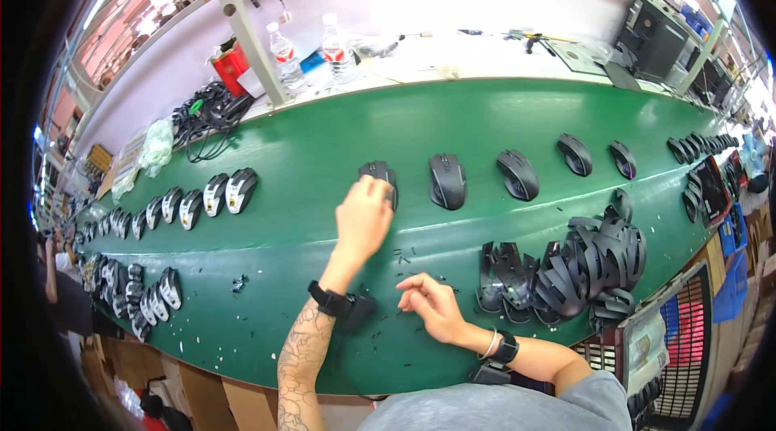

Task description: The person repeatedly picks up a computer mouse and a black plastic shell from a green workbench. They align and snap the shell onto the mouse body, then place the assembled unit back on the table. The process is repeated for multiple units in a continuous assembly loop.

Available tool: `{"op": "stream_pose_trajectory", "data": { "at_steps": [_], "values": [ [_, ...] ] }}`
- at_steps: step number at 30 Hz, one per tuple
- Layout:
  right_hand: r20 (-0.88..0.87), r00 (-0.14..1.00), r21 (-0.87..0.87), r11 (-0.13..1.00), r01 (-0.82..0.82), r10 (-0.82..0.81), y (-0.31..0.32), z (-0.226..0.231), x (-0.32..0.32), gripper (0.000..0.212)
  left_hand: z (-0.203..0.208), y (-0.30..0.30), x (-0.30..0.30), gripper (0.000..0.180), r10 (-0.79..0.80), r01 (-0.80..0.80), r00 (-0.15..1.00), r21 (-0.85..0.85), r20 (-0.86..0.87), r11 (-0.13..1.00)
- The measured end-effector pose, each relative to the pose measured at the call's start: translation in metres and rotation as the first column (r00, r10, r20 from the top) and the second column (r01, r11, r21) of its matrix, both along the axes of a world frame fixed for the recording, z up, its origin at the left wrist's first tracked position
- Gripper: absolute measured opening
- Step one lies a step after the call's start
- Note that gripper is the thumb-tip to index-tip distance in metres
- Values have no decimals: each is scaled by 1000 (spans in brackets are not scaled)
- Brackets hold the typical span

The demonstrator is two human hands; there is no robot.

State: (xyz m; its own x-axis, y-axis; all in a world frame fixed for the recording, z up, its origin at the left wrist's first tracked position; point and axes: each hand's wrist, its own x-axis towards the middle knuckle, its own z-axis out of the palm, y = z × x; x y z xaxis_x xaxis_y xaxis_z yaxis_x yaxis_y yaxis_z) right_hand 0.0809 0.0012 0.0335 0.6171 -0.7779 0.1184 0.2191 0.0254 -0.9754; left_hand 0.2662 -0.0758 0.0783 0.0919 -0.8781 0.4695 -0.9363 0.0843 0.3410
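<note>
My left hand [362, 217] reaches forward onto a black computer mouse [378, 167] on the green bench. Its fingers are closed over the near part of the mouse and hide it. My right hand [432, 307] is closer to my body, over the bench top, with its fingers curled together. Whether a tiny piece sits in that pinch, I cannot make out. Small black bits [404, 253] lie scattered between and around the two hands. To the right of the held mouse is another black mouse [447, 181], followed by several more in a spaced row.
Black curved shells [582, 265] are heaped right of my right hand. Mice with pale undersides [240, 191] line up at the left, above a cluster of black parts [168, 289]. Bottles [335, 50] and tangled cables [214, 112] sit behind. A plastic crate [685, 342] stands at the right edge.
</note>
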Motion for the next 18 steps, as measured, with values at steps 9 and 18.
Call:
{"op": "stream_pose_trajectory", "data": {
  "at_steps": [9, 18],
  "values": [
    [152, 988, -790, 598, 138, -27, 1, 6, -5, 20, -5, -7, -102, 23, -649, 757, 600, 69, -468, 650],
    [150, 984, -805, 564, 181, -100, 1, 12, -3, 19, -21, -6, -115, 14, -766, 765, 627, -75, -141, 640]
  ]
}}
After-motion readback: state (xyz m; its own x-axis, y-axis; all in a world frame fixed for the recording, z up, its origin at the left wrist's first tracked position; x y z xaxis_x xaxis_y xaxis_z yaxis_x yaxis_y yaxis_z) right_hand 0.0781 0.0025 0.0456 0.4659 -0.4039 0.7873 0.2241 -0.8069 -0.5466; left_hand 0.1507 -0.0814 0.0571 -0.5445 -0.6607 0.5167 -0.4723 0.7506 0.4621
